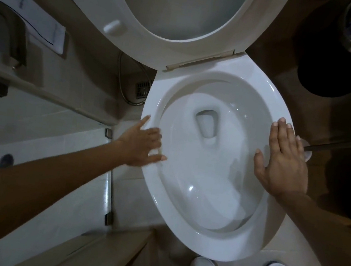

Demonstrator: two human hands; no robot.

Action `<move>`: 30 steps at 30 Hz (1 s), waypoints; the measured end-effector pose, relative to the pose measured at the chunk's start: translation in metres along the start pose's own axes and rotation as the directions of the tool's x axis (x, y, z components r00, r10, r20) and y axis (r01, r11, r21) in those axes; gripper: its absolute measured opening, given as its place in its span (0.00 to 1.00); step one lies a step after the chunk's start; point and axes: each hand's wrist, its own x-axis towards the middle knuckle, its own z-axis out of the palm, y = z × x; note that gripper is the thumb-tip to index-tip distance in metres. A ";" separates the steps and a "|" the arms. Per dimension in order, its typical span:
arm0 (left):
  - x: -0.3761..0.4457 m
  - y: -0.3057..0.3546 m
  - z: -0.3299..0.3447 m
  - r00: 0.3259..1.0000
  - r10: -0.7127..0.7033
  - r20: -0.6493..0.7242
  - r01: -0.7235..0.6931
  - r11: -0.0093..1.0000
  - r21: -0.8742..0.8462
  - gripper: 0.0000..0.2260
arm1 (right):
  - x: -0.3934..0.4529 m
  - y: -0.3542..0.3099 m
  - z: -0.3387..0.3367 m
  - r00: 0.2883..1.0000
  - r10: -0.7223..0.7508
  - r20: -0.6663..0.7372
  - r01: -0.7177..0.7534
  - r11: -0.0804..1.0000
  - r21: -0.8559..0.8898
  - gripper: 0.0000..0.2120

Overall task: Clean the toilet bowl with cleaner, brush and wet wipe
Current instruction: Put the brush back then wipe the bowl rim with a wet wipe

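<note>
Here the white glossy ceramic toilet bowl (201,236) stands open, its white plastic seat and lid (162,19) raised. The left hand (141,144) and right hand (284,160) are over opposite rims, fingers straight and loosely spread, holding nothing. No cleaner, brush or wipe is clearly visible, so the next move is probably to fetch one.

Both bare arms reach forward; the left hand (144,144) and right hand (282,162) spread flat, fingers straight, empty.
</note>
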 end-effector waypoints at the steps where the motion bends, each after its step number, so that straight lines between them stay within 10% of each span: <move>1: 0.006 -0.009 -0.005 1.000 -0.018 0.022 0.017 0.999 0.049 0.35 | 0.000 0.000 0.000 1.000 -0.002 0.001 0.002 1.000 0.000 0.34; 15: -0.041 0.053 0.029 0.988 0.022 -0.151 -0.072 0.940 -0.334 0.38 | 0.000 -0.001 -0.003 1.000 0.007 0.000 -0.007 1.000 0.025 0.35; 23: -0.025 0.032 0.021 0.991 -0.083 -0.104 0.060 0.975 -0.212 0.49 | 0.000 -0.002 -0.004 1.000 0.002 0.009 -0.002 0.999 0.035 0.35; 30: -0.043 0.079 0.034 0.983 -0.022 -0.180 -0.054 0.911 -0.409 0.40 | 0.000 -0.002 -0.004 0.999 -0.001 0.033 0.001 1.000 0.004 0.35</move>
